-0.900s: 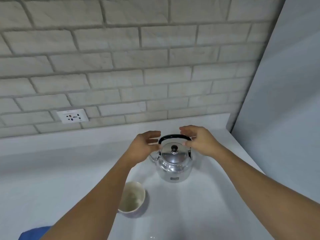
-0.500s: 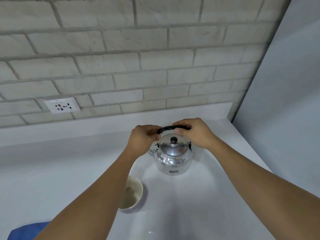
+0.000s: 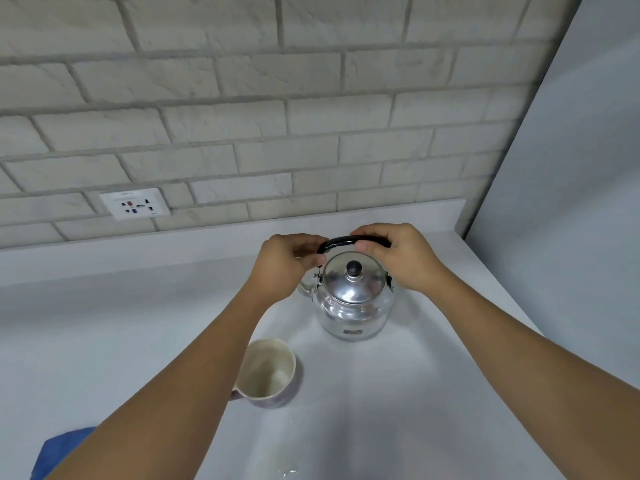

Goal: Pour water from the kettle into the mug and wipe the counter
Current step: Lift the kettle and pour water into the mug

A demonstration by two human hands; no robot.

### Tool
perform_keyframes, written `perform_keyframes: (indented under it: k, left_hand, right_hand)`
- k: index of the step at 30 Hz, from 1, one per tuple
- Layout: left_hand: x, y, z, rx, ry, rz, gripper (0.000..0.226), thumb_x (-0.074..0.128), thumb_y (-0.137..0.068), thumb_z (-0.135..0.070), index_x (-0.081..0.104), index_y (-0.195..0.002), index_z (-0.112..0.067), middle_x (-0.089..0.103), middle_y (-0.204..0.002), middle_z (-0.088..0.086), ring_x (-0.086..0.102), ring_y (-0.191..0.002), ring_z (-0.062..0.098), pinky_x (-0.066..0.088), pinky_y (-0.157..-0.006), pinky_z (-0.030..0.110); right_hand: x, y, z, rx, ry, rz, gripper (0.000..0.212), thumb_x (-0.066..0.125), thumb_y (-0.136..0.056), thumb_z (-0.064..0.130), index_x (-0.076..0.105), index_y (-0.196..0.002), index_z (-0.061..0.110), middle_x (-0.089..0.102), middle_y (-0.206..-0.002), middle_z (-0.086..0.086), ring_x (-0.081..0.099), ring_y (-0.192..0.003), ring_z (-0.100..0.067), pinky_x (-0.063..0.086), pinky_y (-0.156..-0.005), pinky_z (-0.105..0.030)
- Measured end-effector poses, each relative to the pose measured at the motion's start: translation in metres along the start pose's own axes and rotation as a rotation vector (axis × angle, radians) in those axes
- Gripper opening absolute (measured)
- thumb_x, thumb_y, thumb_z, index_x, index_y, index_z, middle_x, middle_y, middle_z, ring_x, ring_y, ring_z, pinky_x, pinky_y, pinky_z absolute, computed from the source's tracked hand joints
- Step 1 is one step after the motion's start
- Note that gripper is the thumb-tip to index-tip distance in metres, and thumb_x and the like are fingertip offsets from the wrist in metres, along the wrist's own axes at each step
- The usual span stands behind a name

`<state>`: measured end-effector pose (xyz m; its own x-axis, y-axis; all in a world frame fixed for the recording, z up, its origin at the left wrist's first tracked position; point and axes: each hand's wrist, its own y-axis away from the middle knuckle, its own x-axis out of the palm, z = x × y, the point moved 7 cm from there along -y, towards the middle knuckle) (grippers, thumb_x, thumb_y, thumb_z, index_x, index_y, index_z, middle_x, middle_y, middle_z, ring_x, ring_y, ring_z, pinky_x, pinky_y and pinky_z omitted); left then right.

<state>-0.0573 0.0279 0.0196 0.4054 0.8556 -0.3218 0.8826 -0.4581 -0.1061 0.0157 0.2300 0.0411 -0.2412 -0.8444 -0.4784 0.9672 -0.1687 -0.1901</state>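
Left hand: I see my left hand (image 3: pixel 284 263) curled round the left end of the black handle (image 3: pixel 341 242), fingers over the top and the thumb tip pressed beneath, just above the hinge. The forearm comes up from the lower left and crosses over part of the mug.

Right hand: my right hand (image 3: pixel 403 256) is wrapped round the right part of the same handle, fingers folded over it, thumb tucked under near the middle. Its forearm stretches in from the lower right edge.

Kettle: the kettle (image 3: pixel 353 306) stands upright on the counter (image 3: pixel 121 341), towards the back right, near where the brick wall (image 3: pixel 242 98) meets a plain grey panel (image 3: pixel 571 220). It is polished metal, round-bodied, with a domed lid (image 3: pixel 353 284) carrying a black knob (image 3: pixel 354 268). The spout (image 3: pixel 304 289) points left, half hidden behind my left wrist. A small dark label sits low on the front.

Mug: the mug (image 3: pixel 268 372) sits nearer to me and left of the kettle, apart from it, upright, pale cream inside with a darker outer wall. I cannot tell whether it holds any water.

Cloth: a blue cloth (image 3: pixel 60 452) shows at the lower left corner, partly covered by my left arm.

Counter: pale grey, with a few small wet spots (image 3: pixel 289 472) near the bottom edge.

Socket: a white wall socket (image 3: pixel 135 204) sits low on the bricks, well left of the kettle.
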Motion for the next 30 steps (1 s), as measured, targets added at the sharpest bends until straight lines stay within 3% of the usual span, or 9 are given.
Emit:
perform_keyframes:
  k: [3, 10, 14, 20, 23, 25, 27, 30]
  left_hand:
    - [-0.016, 0.012, -0.02, 0.063, -0.013, 0.005, 0.032, 0.083, -0.085, -0.002, 0.08, -0.112, -0.019, 0.082, -0.101, -0.01, 0.076, -0.093, 0.0, 0.054, -0.083, 0.009]
    - [-0.074, 0.062, -0.025, 0.095, -0.022, -0.02, 0.04, 0.087, -0.083, -0.013, 0.076, -0.119, -0.025, 0.078, -0.117, -0.013, 0.073, -0.108, 0.009, 0.058, -0.098, 0.028]
    - [-0.095, 0.099, 0.0, 0.048, -0.069, 0.036, 0.061, 0.09, -0.072, -0.032, 0.07, -0.13, -0.029, 0.074, -0.128, -0.014, 0.068, -0.12, 0.009, 0.05, -0.106, 0.031]
    - [-0.087, 0.147, 0.061, -0.093, -0.175, 0.179, 0.09, 0.1, -0.062, -0.036, 0.058, -0.141, -0.042, 0.063, -0.14, -0.024, 0.054, -0.133, -0.005, 0.04, -0.117, 0.03]
    - [-0.077, 0.16, 0.087, -0.155, -0.179, 0.217, 0.102, 0.102, -0.055, -0.042, 0.053, -0.143, -0.048, 0.058, -0.143, -0.029, 0.048, -0.134, -0.012, 0.043, -0.114, 0.025]
    - [-0.071, 0.166, 0.098, -0.182, -0.141, 0.225, 0.106, 0.104, -0.051, -0.042, 0.051, -0.143, -0.053, 0.056, -0.144, -0.028, 0.047, -0.134, -0.011, 0.05, -0.103, 0.019]
    - [-0.067, 0.169, 0.104, -0.179, -0.105, 0.212, 0.108, 0.105, -0.051, -0.036, 0.052, -0.144, -0.05, 0.058, -0.143, -0.026, 0.049, -0.134, -0.007, 0.054, -0.096, 0.017]
    - [-0.062, 0.168, 0.109, -0.155, -0.107, 0.181, 0.107, 0.105, -0.053, -0.03, 0.053, -0.146, -0.041, 0.062, -0.14, -0.02, 0.056, -0.13, -0.001, 0.055, -0.098, 0.019]
  right_hand:
    - [-0.007, 0.007, 0.021, -0.04, -0.001, -0.01, 0.018, 0.074, -0.088, 0.024, 0.078, -0.105, 0.032, 0.077, -0.099, 0.02, 0.069, -0.097, 0.003, 0.05, -0.089, -0.014]
    - [-0.023, 0.024, 0.063, -0.154, 0.034, -0.013, 0.025, 0.075, -0.089, 0.022, 0.074, -0.098, 0.045, 0.074, -0.1, 0.028, 0.067, -0.097, 0.007, 0.045, -0.085, -0.005]
    - [-0.029, 0.032, 0.078, -0.178, 0.052, -0.006, 0.023, 0.076, -0.088, 0.023, 0.076, -0.098, 0.043, 0.075, -0.097, 0.027, 0.068, -0.094, 0.009, 0.044, -0.08, -0.002]
    - [-0.024, 0.046, 0.095, -0.206, 0.068, 0.058, 0.021, 0.076, -0.088, 0.02, 0.078, -0.099, 0.037, 0.077, -0.095, 0.019, 0.07, -0.093, -0.001, 0.047, -0.082, -0.007]
    - [-0.017, 0.054, 0.1, -0.205, 0.114, 0.094, 0.018, 0.075, -0.088, 0.019, 0.079, -0.1, 0.031, 0.076, -0.095, 0.019, 0.069, -0.094, 0.0, 0.046, -0.082, -0.006]
    - [-0.013, 0.06, 0.103, -0.208, 0.123, 0.11, 0.018, 0.075, -0.088, 0.019, 0.079, -0.1, 0.031, 0.075, -0.093, 0.02, 0.069, -0.093, -0.001, 0.044, -0.08, -0.005]
    - [-0.009, 0.065, 0.105, -0.208, 0.126, 0.128, 0.018, 0.076, -0.087, 0.018, 0.079, -0.099, 0.031, 0.075, -0.092, 0.018, 0.068, -0.091, -0.003, 0.044, -0.079, -0.005]
    - [0.001, 0.073, 0.109, -0.218, 0.136, 0.168, 0.02, 0.077, -0.086, 0.015, 0.079, -0.097, 0.032, 0.074, -0.089, 0.015, 0.068, -0.088, -0.005, 0.044, -0.076, -0.006]
